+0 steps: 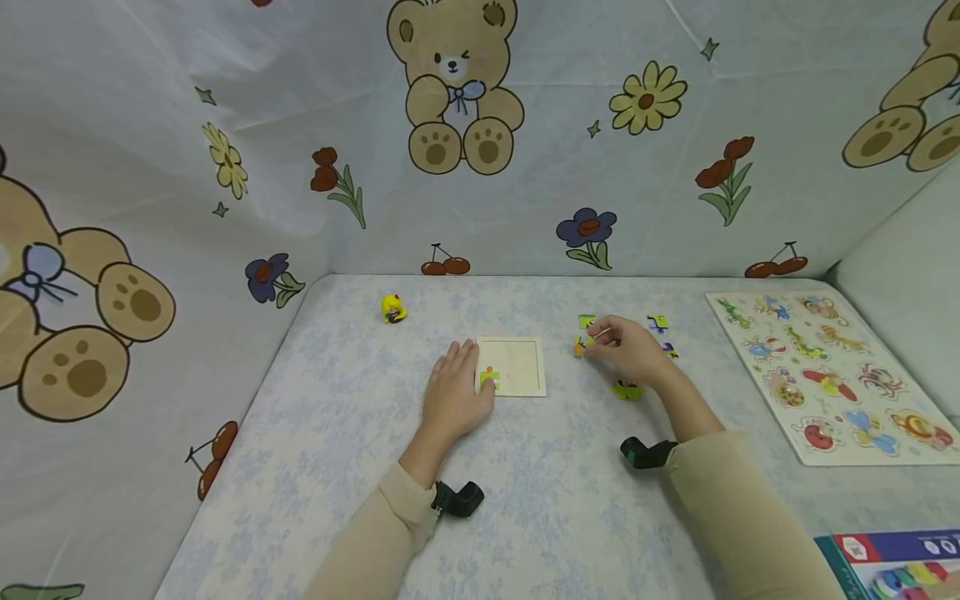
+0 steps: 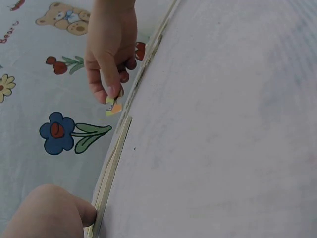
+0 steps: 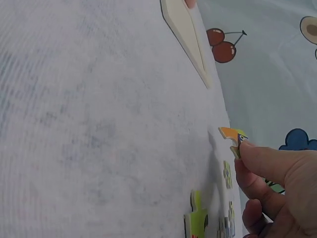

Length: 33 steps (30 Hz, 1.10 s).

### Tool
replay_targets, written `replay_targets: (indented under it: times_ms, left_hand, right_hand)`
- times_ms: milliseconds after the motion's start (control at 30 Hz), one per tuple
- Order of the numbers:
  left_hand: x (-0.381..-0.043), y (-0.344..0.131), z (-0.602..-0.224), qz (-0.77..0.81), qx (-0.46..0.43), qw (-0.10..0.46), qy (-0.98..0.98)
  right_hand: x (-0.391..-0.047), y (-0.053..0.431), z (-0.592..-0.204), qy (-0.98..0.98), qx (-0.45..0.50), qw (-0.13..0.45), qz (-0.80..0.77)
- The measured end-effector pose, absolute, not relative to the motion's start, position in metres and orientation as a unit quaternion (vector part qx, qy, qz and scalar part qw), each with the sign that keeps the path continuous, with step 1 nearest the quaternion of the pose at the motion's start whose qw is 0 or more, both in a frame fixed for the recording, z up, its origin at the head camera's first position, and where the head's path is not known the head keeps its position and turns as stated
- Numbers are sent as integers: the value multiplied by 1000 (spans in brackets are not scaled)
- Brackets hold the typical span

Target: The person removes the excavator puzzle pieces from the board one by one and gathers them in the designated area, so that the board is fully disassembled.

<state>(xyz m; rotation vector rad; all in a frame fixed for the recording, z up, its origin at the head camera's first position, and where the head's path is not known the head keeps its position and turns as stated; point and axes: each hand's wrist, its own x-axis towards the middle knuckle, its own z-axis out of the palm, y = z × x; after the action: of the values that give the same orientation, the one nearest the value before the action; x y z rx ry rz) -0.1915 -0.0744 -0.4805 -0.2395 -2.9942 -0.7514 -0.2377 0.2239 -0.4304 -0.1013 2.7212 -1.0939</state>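
My left hand lies flat with its fingers straight over the left edge of a small wooden puzzle tray. A green puzzle piece with an orange mark sits inside the tray, near that hand's thumb. To the right of the tray, my right hand pinches an orange, yellow and blue puzzle piece between thumb and fingers. In the right wrist view this piece is held up off the table. Around the right hand lie several loose pieces, among them a green one and a blue-and-yellow one.
A yellow toy figure stands at the back left of the table. A large board with insect pictures lies on the right side. At the front right corner is a colourful box. A printed cloth hangs behind the table.
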Motion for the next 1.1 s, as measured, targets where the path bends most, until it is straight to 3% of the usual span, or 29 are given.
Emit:
replay_targets:
  times_ms: [333, 767, 1100]
  left_hand:
    - [-191, -76, -479, -241, -75, 20, -967]
    - [-191, -75, -480, -241, -78, 19, -967]
    - [-191, -75, -479, -233, -72, 5, -970]
  right_hand:
    - [-240, 234, -434, 932, -26, 115, -343]
    - [-242, 231, -437, 957, -38, 84, -274]
    - [-239, 213, -430, 942, -55, 83, -321]
